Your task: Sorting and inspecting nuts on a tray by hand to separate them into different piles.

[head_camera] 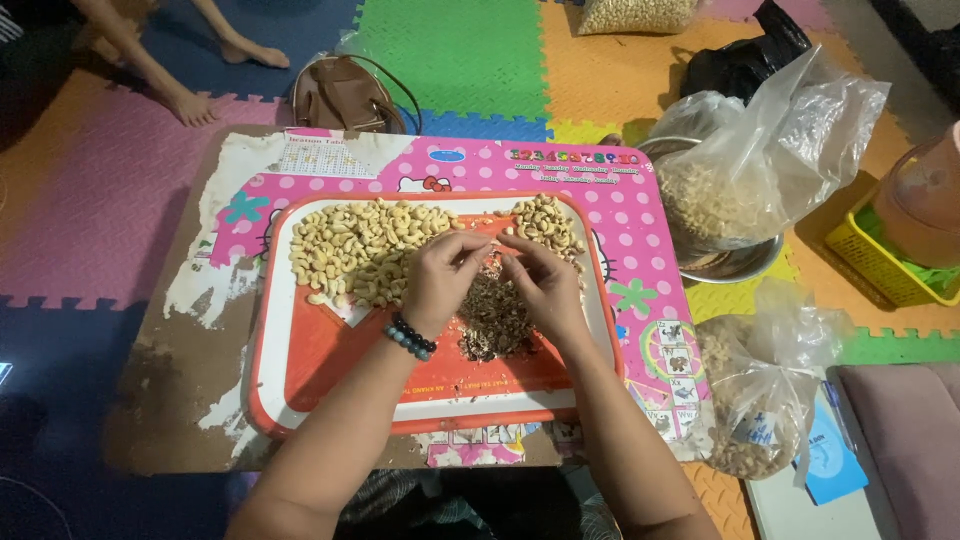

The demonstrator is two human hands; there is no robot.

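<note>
Cashew nut [490, 247] sits pinched in the grip of left hand [443, 280] and right hand [545, 283] above the brown husk pile [494, 318].

Place: a home floor, serving as a spot for sorting nuts by hand.
Floor: bright foam puzzle mats [460, 50] are covering it, in pink, green, orange and blue.
Table: a low, worn child's table [620, 215] in pink with dots is sitting on the mats, carrying an orange tray [330, 360] of cashews [350, 245].
Company: bare feet [215, 85] of someone sitting nearby are resting on the mats.
Clutter: a brown handbag [345, 95], plastic bags [770, 150] of nuts and a yellow basket [880, 260] are lying around.
</note>
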